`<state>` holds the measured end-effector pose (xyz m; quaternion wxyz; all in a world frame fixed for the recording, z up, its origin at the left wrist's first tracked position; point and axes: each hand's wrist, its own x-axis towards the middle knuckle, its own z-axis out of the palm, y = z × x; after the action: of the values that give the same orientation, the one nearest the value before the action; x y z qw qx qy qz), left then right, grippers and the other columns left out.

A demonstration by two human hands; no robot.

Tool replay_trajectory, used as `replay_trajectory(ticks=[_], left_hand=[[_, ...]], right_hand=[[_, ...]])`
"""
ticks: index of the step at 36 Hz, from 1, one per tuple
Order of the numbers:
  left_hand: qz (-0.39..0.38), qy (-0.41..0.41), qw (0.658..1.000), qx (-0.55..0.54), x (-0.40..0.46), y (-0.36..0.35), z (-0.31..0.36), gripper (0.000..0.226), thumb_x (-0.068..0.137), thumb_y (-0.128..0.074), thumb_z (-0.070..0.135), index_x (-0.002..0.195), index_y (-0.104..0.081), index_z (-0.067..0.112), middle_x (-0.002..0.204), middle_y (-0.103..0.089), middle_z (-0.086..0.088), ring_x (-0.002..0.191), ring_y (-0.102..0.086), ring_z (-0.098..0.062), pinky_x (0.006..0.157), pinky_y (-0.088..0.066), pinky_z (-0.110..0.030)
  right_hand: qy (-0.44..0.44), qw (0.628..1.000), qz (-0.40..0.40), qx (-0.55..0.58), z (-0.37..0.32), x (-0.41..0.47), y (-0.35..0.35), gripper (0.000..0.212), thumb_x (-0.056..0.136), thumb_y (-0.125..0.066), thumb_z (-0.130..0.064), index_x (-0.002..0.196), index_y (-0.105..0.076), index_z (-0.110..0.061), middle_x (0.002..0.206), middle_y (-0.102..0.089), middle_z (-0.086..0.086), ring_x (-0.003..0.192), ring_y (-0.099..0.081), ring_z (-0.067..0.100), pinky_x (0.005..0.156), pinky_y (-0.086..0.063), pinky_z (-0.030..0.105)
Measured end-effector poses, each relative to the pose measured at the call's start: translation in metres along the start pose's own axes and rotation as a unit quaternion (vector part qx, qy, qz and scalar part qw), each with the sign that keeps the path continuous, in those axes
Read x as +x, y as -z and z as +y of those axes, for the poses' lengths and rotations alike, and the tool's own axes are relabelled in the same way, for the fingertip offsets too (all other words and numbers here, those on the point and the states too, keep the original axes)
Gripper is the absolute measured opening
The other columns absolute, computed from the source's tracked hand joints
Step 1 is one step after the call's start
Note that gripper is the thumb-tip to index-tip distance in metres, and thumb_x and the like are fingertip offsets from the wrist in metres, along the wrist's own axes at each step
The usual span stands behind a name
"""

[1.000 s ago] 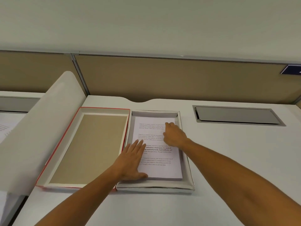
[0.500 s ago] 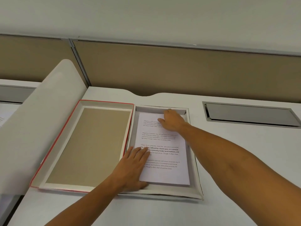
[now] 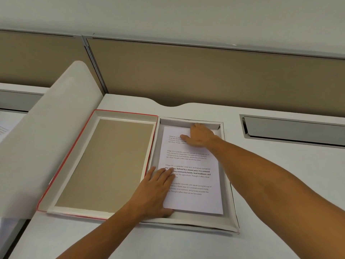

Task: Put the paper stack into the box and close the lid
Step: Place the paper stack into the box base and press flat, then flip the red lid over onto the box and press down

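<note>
A white paper stack (image 3: 194, 181) with printed text lies flat inside the shallow white box (image 3: 228, 218) on the desk. My left hand (image 3: 156, 191) rests palm down on the stack's near left part, fingers spread. My right hand (image 3: 200, 134) presses on the stack's far end, by the box's back wall. The lid (image 3: 104, 161), red-edged with a brown inside, lies open and upturned, touching the box's left side.
A curved white divider panel (image 3: 46, 135) rises at the lid's left edge. A grey cable tray cover (image 3: 291, 130) is set into the desk at the far right. A beige partition (image 3: 205, 75) closes off the back.
My right hand has slid from the middle of the stack to its far end. My left hand has stayed on the near left part. The view has shifted closer.
</note>
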<state>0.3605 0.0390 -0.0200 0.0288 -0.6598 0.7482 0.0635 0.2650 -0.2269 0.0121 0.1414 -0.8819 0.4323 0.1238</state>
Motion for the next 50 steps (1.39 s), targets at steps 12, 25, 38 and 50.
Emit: replay_trajectory(ticks=[12, 25, 38, 50], left_hand=[[-0.038, 0.001, 0.999, 0.018, 0.0, 0.01, 0.005, 0.106, 0.076, -0.044, 0.073, 0.154, -0.009, 0.01, 0.164, -0.007, -0.009, 0.15, -0.01, -0.027, 0.123, -0.003, -0.049], [0.051, 0.051, 0.997, -0.023, -0.011, 0.029, 0.01, 0.097, 0.084, -0.028, 0.08, 0.152, -0.026, 0.01, 0.159, -0.029, -0.008, 0.146, -0.027, -0.029, 0.119, -0.018, -0.052], [0.307, 0.572, 0.736, -0.191, -0.079, 0.021, -0.032, 0.067, 0.082, -0.07, 0.017, 0.14, -0.038, 0.006, 0.154, -0.029, -0.019, 0.142, -0.021, -0.043, 0.114, -0.021, -0.059], [0.327, 0.756, 0.396, -0.407, -0.098, 0.011, -0.034, 0.098, 0.073, -0.063, -0.011, 0.152, -0.009, 0.006, 0.147, -0.03, -0.027, 0.127, -0.037, -0.045, 0.109, -0.031, -0.047]], right_hand=[[0.008, 1.0, -0.003, 0.025, 0.003, -0.004, 0.005, 0.07, 0.099, -0.036, -0.055, 0.144, -0.038, -0.002, 0.148, -0.043, 0.017, 0.134, -0.044, 0.034, 0.11, -0.039, 0.045], [0.038, 0.997, 0.016, 0.067, -0.009, -0.043, 0.009, 0.067, 0.099, -0.043, -0.05, 0.148, -0.034, -0.006, 0.154, -0.037, 0.014, 0.139, -0.039, 0.031, 0.112, -0.037, 0.044], [0.1, 0.981, 0.021, 0.162, -0.051, -0.11, -0.01, 0.071, 0.098, -0.053, -0.043, 0.156, -0.021, -0.018, 0.163, -0.025, 0.006, 0.148, -0.027, 0.027, 0.117, -0.028, 0.042], [0.118, 0.973, -0.005, 0.198, -0.078, -0.151, -0.024, 0.07, 0.098, -0.053, -0.042, 0.156, -0.019, -0.021, 0.163, -0.022, 0.004, 0.148, -0.028, 0.027, 0.116, -0.03, 0.042]])
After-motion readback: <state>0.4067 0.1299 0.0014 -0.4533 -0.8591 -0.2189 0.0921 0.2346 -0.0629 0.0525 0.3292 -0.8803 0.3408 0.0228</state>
